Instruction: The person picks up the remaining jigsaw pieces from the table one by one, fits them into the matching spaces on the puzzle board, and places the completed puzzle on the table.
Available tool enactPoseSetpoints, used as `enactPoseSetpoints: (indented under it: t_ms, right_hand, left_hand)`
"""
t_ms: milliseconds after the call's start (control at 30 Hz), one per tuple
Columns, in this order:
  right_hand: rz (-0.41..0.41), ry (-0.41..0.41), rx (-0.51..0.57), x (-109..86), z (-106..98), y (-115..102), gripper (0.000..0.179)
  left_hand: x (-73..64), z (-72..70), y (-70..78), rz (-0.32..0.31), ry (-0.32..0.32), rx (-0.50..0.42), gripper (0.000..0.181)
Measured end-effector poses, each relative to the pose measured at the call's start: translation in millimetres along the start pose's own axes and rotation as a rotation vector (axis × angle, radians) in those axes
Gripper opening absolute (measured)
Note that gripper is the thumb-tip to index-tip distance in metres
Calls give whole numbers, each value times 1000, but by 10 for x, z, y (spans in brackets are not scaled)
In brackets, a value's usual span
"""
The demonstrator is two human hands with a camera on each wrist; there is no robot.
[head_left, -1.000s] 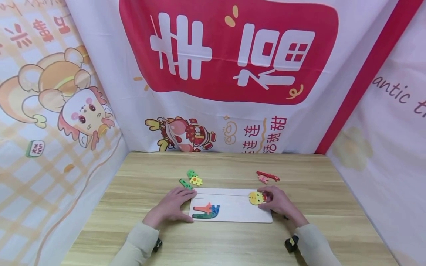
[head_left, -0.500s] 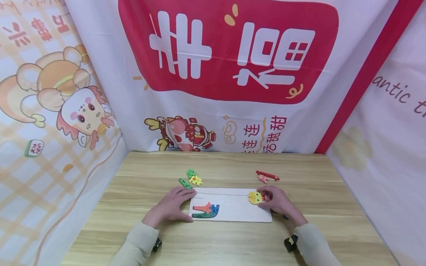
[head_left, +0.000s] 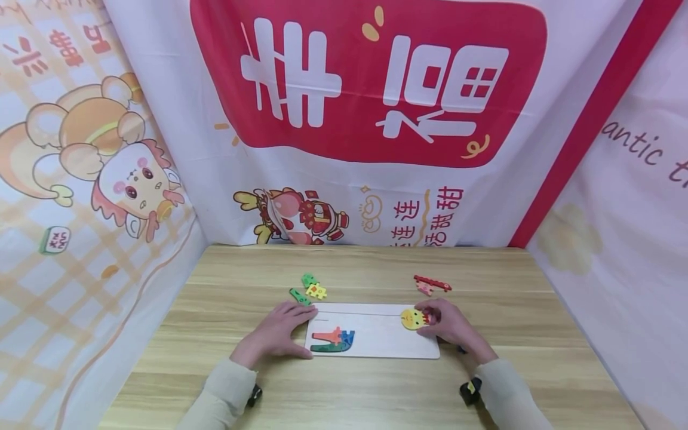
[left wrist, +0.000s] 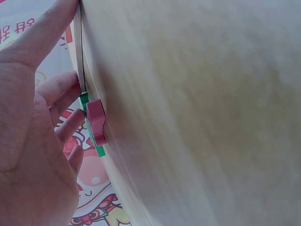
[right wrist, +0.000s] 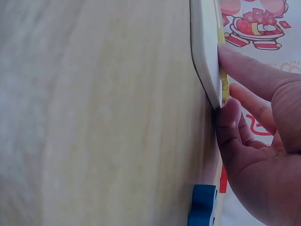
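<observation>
A pale wooden board (head_left: 376, 343) lies between both hands. My left hand (head_left: 282, 328) spreads along its left end, the thumb at the near corner and the fingers at the far corner. At the board's far right, my right hand (head_left: 447, 322) pinches a yellow puzzle piece (head_left: 412, 319) with a printed face; red shows beside it under the fingers. Joined orange, blue and green puzzle pieces (head_left: 332, 340) lie on the board's left part. Close to my left fingers in the left wrist view are a pink piece (left wrist: 96, 122) and a green piece (left wrist: 99, 149).
Green and yellow pieces (head_left: 316, 291) lie beyond the board's left end. Red and pink pieces (head_left: 432, 283) lie behind its right end. A blue piece (right wrist: 203, 205) sits on the table near my right hand. Printed cloth (head_left: 355, 203) walls the table's back and sides.
</observation>
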State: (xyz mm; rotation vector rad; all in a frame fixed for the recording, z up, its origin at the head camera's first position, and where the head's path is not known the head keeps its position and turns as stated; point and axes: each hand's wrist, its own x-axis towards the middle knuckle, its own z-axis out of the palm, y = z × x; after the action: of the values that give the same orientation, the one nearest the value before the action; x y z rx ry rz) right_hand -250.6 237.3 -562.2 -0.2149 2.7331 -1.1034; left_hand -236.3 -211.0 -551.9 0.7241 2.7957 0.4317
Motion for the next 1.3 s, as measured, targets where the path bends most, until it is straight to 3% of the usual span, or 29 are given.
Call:
enactPoseSetpoints:
  t_ms: [333,667,1067,1300]
  right_hand:
    - [11,3,-8,-21,-16,24,52]
    - [-36,-20,38,-81,-55,19,59]
    - [-59,46,14,-288,-457,214,45]
    - [-76,-65,-43,-545,-641,422,49]
  left_hand:
    - [30,26,-2,10,-1,20,106]
    - [20,30,8,4,-5,2,106]
    - [3,6,18,-13,9,-10,106]
    - [6,2,21,-21,5,-10,105]
